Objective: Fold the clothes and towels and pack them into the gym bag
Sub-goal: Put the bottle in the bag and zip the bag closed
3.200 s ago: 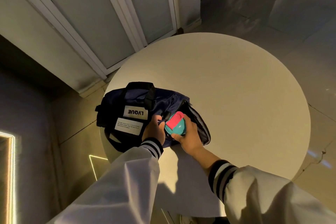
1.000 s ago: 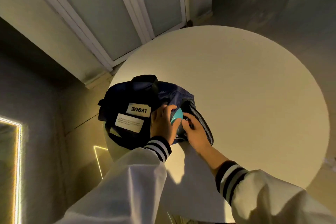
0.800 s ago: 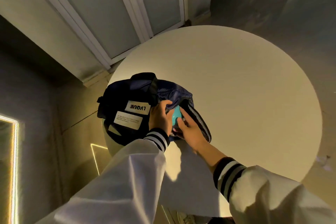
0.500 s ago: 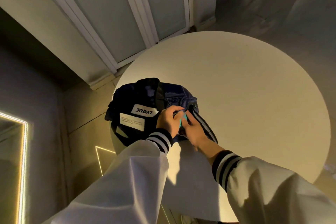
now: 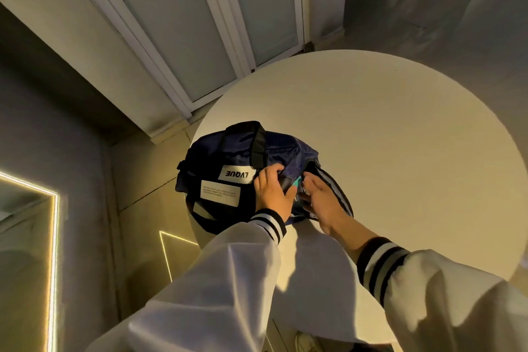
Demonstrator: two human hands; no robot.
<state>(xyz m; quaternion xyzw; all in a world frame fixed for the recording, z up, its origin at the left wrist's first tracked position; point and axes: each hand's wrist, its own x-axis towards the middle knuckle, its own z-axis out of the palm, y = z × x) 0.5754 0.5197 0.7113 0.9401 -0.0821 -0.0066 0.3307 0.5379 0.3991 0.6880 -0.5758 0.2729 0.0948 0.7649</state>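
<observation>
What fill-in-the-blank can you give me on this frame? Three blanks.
The gym bag lies on a ____ white table.
Its white label reads ____.
The left hand grips its opening edge while the right hand touches a teal item tucked in the ____.
Missing: round; LVQUE; bag.

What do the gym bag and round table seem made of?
Gym bag: probably nylon or polyester, navy, slight sheen and fine wrinkles; its black strap looks like matte webbing. Table: smooth, matte, pale top, no grain visible; laminate or painted board, can't tell.
</observation>
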